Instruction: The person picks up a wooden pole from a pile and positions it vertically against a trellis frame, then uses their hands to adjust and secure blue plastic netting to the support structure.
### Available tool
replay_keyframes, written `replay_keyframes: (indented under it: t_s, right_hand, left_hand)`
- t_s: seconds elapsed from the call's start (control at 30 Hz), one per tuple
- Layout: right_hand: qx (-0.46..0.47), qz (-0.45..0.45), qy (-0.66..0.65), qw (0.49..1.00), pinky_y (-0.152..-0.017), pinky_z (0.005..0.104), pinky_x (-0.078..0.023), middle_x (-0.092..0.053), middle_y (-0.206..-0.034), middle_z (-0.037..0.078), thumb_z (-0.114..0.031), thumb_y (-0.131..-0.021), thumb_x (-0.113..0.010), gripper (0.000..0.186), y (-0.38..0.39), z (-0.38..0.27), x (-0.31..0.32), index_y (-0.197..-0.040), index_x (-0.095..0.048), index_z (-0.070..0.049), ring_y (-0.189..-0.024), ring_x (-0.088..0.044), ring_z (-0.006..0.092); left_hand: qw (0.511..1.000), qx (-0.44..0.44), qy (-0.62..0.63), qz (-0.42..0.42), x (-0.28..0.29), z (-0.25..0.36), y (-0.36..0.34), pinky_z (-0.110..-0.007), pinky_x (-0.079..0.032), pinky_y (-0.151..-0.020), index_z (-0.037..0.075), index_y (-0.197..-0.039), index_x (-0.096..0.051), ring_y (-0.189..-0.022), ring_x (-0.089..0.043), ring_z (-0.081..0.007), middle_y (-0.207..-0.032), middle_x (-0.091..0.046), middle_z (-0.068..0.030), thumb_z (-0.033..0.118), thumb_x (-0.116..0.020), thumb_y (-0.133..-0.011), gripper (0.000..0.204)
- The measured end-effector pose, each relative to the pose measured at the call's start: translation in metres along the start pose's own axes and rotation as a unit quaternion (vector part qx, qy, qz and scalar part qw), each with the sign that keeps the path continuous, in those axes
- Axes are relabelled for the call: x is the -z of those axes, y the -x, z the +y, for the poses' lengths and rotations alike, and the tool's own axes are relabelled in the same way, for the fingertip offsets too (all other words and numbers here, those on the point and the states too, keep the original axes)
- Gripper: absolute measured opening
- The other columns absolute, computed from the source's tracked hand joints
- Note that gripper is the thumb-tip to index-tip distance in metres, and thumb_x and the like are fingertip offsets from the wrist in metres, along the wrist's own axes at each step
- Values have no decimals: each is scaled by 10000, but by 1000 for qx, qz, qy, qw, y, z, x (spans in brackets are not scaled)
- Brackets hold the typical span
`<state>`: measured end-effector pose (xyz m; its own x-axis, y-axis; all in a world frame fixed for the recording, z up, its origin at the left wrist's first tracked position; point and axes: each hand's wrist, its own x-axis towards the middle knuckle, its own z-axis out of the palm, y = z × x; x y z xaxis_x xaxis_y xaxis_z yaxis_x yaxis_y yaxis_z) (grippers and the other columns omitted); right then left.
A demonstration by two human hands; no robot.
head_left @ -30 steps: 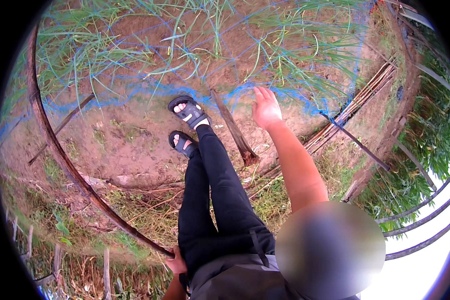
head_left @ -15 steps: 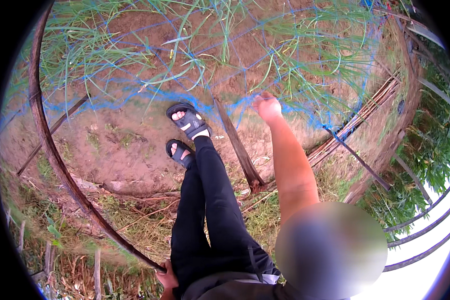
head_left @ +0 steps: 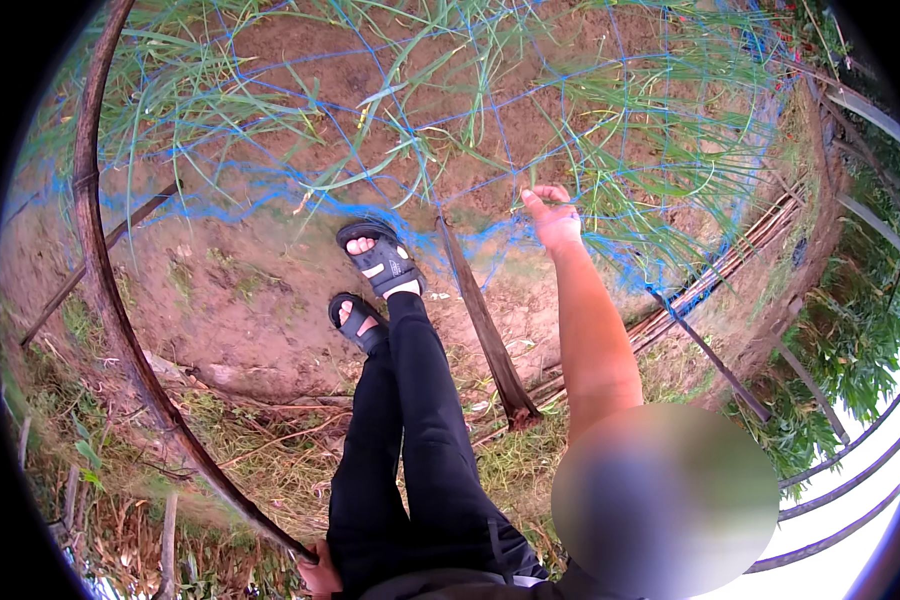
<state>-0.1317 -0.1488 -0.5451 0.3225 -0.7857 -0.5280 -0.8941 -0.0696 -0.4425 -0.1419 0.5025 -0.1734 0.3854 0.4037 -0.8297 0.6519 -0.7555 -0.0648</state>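
My left hand, low in the view beside my dark trousers, grips a long curved brown wooden pole that arcs up the left side. My right hand reaches out with curled fingers among long green leaves, where blue net lies over brown soil. Whether a leaf, a strand or nothing is between those fingers is too small to make out. My sandalled feet are by the bunched blue netting. A weathered wooden stake lies just right of them.
A bundle of thin poles runs along the right, crossed by a dark stick tied with blue cord. Another stick lies at the left. Dry grass is near the bottom. Curved dark poles and leafy plants line the far right edge.
My right hand was spread a second ago and is now curled among the leaves. The ground and plants have shifted downward in the view. My left hand stays on the pole.
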Motion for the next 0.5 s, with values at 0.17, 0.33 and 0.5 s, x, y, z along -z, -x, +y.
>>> replay_keyframes:
  t_s: [0.17, 0.33, 0.5]
  right_hand:
    - [70, -74, 86, 991, -766, 376, -528, -680, -847, 123, -251, -765, -739, 255, 46, 19, 25, -886, -626, -57, -779, -668, 266]
    - [105, -37, 114, 987, -704, 404, -517, -647, -817, 129, -136, -752, -691, 161, 99, 22, 33, -847, -589, -55, -779, -645, 300]
    - [162, 59, 101, 980, -680, 394, -515, -637, -827, 100, -59, -729, -678, 145, 126, 30, 47, -830, -576, -79, -756, -625, 278]
  left_hand:
    - [1000, -4, 8, -10, -3, 16, 4, -290, -258, -498, 46, -590, -420, -566, -320, -59, -554, -364, 51, 142, -590, -901, 368]
    - [999, -17, -22, -22, -1, 22, 12, -303, -267, -508, 45, -594, -416, -582, -329, -64, -560, -359, 28, 142, -572, -898, 355]
    - [998, -35, -43, -23, -4, 32, 16, -315, -270, -513, 45, -594, -400, -581, -330, -70, -553, -351, 18, 156, -567, -902, 367]
